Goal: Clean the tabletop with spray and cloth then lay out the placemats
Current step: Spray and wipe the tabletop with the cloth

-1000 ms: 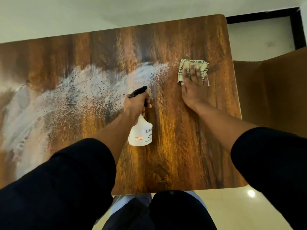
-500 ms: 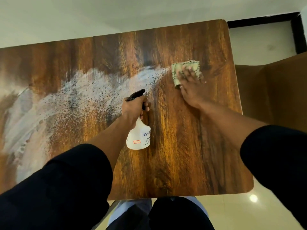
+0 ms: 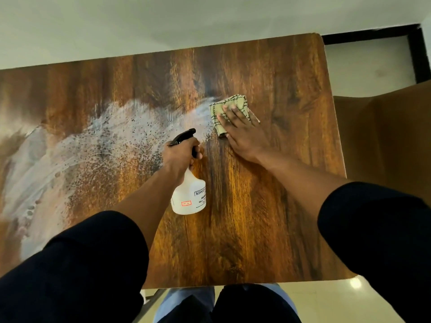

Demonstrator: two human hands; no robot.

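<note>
A brown wooden tabletop (image 3: 256, 217) fills the view, with a wide band of white spray foam (image 3: 98, 145) across its left and middle. My left hand (image 3: 180, 155) grips the neck of a white spray bottle (image 3: 189, 197) with a black trigger head, standing on the table. My right hand (image 3: 242, 131) presses flat, fingers straight, on a folded pale green cloth (image 3: 229, 106) with dark stitching, at the right end of the foam band. No placemats are visible.
A brown chair (image 3: 384, 141) stands off the table's right edge. A pale wall runs behind the far edge. Light floor tiles (image 3: 338, 299) and my legs show below the near edge.
My right hand has slid the cloth leftward across the table to the edge of the foam. The left hand and bottle have stayed in place.
</note>
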